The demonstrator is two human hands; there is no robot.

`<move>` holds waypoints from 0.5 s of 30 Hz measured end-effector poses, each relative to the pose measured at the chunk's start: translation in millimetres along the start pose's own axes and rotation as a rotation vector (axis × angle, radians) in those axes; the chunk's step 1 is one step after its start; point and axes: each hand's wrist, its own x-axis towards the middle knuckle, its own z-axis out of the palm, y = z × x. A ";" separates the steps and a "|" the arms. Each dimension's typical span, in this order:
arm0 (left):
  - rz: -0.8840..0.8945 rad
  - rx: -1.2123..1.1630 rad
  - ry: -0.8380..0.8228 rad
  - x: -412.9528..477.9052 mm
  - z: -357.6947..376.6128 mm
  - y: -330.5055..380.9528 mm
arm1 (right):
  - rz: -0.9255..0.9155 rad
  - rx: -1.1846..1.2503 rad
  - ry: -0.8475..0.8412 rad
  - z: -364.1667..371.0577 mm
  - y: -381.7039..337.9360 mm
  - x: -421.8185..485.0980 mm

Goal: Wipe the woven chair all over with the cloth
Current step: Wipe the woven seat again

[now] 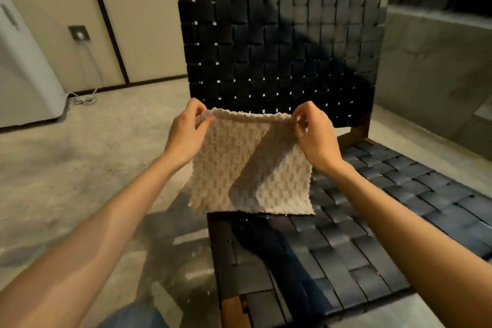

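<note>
The beige, knobbly square cloth (250, 165) was pinched at its top corners by the left hand (186, 133) and the right hand (315, 136), spread flat above the dark woven-strap chair (282, 42), apparently readied for wiping.

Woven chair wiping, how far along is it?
Done: nothing visibly wiped yet. In hand: left hand and right hand pinch the cloth by its top corners, holding it spread open in front of the backrest. Left: backrest, seat and wooden frame all need wiping.
</note>
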 end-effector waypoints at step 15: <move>-0.003 -0.302 -0.307 -87.2 -2.8 -11.3 | -0.031 -0.056 -0.177 -33.1 43.1 -102.4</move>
